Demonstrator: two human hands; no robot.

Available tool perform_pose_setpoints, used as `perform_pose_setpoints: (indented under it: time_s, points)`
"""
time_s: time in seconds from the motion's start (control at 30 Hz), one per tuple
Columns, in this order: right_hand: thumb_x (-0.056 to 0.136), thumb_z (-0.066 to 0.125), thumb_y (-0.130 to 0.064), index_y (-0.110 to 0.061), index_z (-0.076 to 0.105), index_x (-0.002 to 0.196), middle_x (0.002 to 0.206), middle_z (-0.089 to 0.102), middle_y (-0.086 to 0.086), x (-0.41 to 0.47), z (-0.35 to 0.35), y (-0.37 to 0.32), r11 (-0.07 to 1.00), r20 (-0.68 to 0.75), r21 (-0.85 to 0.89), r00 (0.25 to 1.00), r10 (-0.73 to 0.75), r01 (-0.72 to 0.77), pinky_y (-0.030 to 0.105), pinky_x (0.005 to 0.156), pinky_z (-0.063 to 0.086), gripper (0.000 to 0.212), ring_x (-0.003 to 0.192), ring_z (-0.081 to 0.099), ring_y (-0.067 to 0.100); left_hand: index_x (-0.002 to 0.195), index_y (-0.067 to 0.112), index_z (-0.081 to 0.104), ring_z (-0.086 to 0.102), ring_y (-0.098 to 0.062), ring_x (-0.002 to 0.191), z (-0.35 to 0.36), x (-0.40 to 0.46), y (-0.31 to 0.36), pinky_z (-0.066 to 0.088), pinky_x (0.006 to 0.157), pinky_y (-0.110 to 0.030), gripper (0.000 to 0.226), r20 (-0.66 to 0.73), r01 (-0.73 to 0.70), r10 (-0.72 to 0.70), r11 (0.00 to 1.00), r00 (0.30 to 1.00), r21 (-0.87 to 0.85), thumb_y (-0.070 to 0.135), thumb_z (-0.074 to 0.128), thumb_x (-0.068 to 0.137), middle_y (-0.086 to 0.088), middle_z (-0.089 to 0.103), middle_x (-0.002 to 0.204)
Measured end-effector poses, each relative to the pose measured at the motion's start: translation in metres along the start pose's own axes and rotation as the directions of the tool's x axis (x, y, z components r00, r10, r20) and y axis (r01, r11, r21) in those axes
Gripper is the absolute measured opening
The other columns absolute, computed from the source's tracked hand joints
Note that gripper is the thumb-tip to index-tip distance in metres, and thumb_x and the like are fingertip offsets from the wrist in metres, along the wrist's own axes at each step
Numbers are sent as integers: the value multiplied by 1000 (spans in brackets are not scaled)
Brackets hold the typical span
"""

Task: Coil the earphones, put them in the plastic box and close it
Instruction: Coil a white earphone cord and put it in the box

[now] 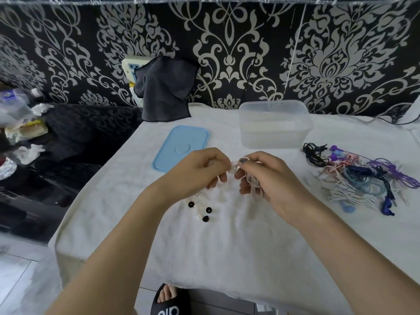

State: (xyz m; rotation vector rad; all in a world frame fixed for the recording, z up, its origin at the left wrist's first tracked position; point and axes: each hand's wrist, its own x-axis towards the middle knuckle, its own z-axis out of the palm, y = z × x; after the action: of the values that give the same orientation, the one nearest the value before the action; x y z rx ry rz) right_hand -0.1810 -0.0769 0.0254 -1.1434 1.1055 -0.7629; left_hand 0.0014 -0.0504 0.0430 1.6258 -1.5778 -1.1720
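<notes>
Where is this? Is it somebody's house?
Probably a room at home: patterned wallpaper behind a table with a white cloth, a slipper on the tiled floor, household clutter on the left.

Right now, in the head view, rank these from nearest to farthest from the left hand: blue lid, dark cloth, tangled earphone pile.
Measured from the left hand:
1. Blue lid, just behind it.
2. Dark cloth, at the table's far edge.
3. Tangled earphone pile, far right.
</notes>
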Motion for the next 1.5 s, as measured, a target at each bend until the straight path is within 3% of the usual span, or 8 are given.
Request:
perform_pose_setpoints:
  time_s: [0.1, 0.3, 0.4, 0.57, 0.8, 1.0, 1.27, 1.5]
  points:
    - [93, 65, -13, -1, 64, 96, 83, 73, 11, 4, -2, -1, 989, 31, 121, 996, 87, -90, 35, 65, 52, 12, 61, 60, 20, 99, 12, 69, 58, -8, 60, -7, 3, -7, 49, 62, -23, 19, -67, 49, -47, 999, 997, 18, 14, 50, 103, 8, 71, 77]
    - [89, 66, -13, -7, 68, 92, 84, 73, 9, 7, -4, 2, 992, 77, 48, 990, 116, -119, 30, 51, 34, 6, 47, 40, 17, 89, 21, 66, 56, 4, 56, -18, 4, -25, 45, 60, -14, 18, -75, 112, -94, 953, 993, 282, 12, 52, 97, 9, 70, 79]
    - [88, 69, -13, -9, 70, 90, 84, 73, 9, 4, -4, 2, 994, 105, 29, 989, 102, -105, 27, 46, 31, 5, 47, 35, 15, 87, 25, 67, 60, 1, 67, -20, 1, -29, 48, 65, -17, 15, -20, 126, -127, 925, 992, 358, 16, 58, 94, 7, 72, 85]
    - [84, 74, -14, -11, 68, 91, 82, 73, 7, 3, -3, 3, 994, 118, -40, 987, 107, -103, 27, 46, 26, 9, 47, 30, 15, 93, 25, 68, 56, -2, 67, -28, -6, -34, 39, 54, -8, 6, -46, 140, -134, 880, 990, 454, 20, 64, 93, 7, 67, 88]
    - [91, 64, -18, -2, 69, 95, 88, 77, 10, 9, 3, 9, 990, 88, -72, 988, 129, -123, 29, 48, 29, 17, 46, 35, 18, 109, 31, 67, 58, -5, 71, -18, 0, -44, 43, 59, -13, 19, -78, 90, -62, 898, 995, 430, 25, 71, 91, 10, 62, 97]
    - [91, 63, -18, -4, 71, 95, 81, 73, 9, 11, 3, 12, 992, 70, -45, 990, 123, -120, 28, 46, 30, 16, 45, 34, 18, 107, 25, 72, 60, -14, 75, 1, 12, -44, 59, 68, -34, 18, -60, 27, 2, 881, 998, 473, 21, 70, 89, 3, 59, 100]
    - [84, 73, -13, -11, 69, 88, 73, 64, 4, 9, -4, 9, 995, 102, -22, 989, 104, -102, 23, 43, 25, 6, 43, 27, 13, 95, 18, 69, 54, -5, 70, 3, 18, -47, 47, 64, -20, 14, -57, 23, 4, 885, 998, 466, 15, 75, 83, 1, 64, 96]
    - [90, 66, -17, -1, 66, 92, 80, 72, 9, 10, -4, 7, 994, 78, 12, 991, 105, -106, 25, 43, 31, 16, 43, 32, 16, 87, 25, 68, 54, 3, 57, -2, 15, -47, 44, 54, -11, 15, -32, 47, -37, 903, 999, 427, 14, 75, 81, 8, 63, 86]
